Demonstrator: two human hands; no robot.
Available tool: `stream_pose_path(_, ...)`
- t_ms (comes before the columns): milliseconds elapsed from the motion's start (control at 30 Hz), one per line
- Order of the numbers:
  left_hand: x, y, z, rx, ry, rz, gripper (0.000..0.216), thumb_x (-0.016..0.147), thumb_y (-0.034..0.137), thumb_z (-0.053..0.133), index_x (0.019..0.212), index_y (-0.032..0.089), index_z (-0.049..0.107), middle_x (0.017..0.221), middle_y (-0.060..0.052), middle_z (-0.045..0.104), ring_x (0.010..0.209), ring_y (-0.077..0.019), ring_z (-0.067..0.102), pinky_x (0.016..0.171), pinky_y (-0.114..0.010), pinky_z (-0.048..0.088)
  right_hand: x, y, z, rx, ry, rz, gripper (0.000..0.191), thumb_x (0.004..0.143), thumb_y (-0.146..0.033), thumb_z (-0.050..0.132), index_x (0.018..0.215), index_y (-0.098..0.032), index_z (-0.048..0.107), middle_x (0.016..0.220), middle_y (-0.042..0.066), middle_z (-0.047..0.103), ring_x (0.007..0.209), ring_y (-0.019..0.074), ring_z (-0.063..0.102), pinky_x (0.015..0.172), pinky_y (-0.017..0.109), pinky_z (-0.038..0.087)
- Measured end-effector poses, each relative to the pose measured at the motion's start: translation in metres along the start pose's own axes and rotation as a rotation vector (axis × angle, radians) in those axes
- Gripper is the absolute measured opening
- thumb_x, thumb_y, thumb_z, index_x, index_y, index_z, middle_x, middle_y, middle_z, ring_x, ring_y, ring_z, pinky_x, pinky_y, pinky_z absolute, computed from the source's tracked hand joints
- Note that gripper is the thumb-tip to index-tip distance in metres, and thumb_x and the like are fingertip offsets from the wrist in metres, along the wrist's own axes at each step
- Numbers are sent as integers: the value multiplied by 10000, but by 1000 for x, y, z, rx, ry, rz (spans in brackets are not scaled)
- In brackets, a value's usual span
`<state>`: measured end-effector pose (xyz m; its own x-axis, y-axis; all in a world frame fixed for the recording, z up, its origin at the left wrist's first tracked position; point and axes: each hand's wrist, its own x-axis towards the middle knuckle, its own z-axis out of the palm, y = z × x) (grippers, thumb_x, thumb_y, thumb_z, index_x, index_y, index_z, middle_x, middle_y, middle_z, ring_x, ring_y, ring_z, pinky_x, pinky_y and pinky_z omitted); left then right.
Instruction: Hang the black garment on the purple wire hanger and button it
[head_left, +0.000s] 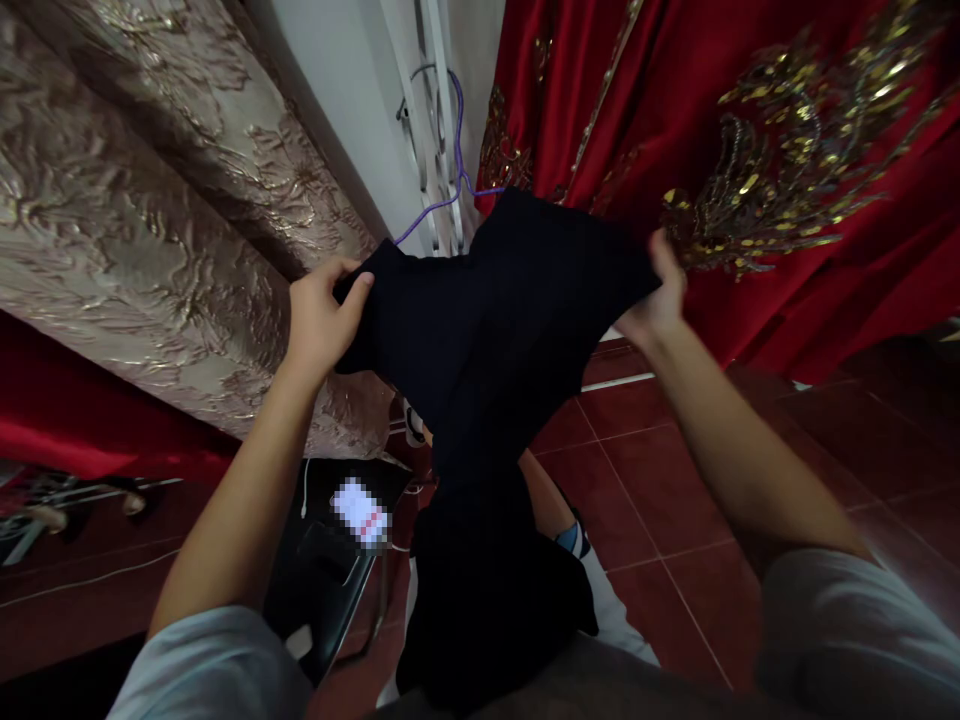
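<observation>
Holding a dark garment [495, 330], black or deep navy, spread between both hands at mid-view. Its two top corners meet the arms of a purple hanger [459, 130]; the lower part narrows and drops over the lap. Left hand [322, 315] is clamped on the left edge, thumb on the near face, other fingers mostly behind cloth. Right hand [660, 295] is at the right edge, thumb up, cloth apparently pinched; slight blur, most fingers hidden, exact grip unclear.

Progress, my judgement: garment is on the hanger and opened out sideways, so that part looks done or nearly so. Smoothing and letting go look left: cloth between the corners dips, lower part is bunched, both hands are on it. Hanger's hook curves around white bars [442, 90] behind; whether it bears on them, can't tell.

Edges and room: tight on the left, where textured beige cloth [150, 230] hangs just beside the left hand. On the right, gold sequins [825, 140] on red fabric [675, 80] sit right by the right hand, snag risk if the knit brushes them. Bars close off the far side. Below left, a black surface [315, 590] carries a lit phone [360, 512], with a white cable near. Most open room: low right, over red floor tiles [637, 510].
</observation>
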<state>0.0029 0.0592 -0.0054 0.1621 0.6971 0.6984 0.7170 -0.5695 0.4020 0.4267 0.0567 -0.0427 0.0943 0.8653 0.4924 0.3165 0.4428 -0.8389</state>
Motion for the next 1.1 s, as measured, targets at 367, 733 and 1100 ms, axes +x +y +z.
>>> stream_pose_path(367,9,43,-3,-77,294,174,325,1013,486,619,1177,209,660,1263,-32,639,1272,-235,544,1147,-481,397,-7,-92,-15,376,221,-8,267,793,-372,724,606,-207,631,578,21,571,532,117,544,591,332,461)
stream_pose_path(733,-38,138,-23,-756,-438,-338,160,964,338,543,1052,214,591,921,-48,673,729,-163,654,614,-280,537,-128,-153,34,-63,-977,-496,216,1060,-379,465,1014,-235,619,886,37,666,754,170,598,680,309,459)
stream_pose_path(1100,-35,121,-98,-494,-941,-204,270,999,374,534,850,170,630,726,-51,647,633,-147,613,599,-265,537,-57,-54,40,137,-587,-44,374,922,-583,657,945,-211,692,876,36,685,841,176,661,773,317,553)
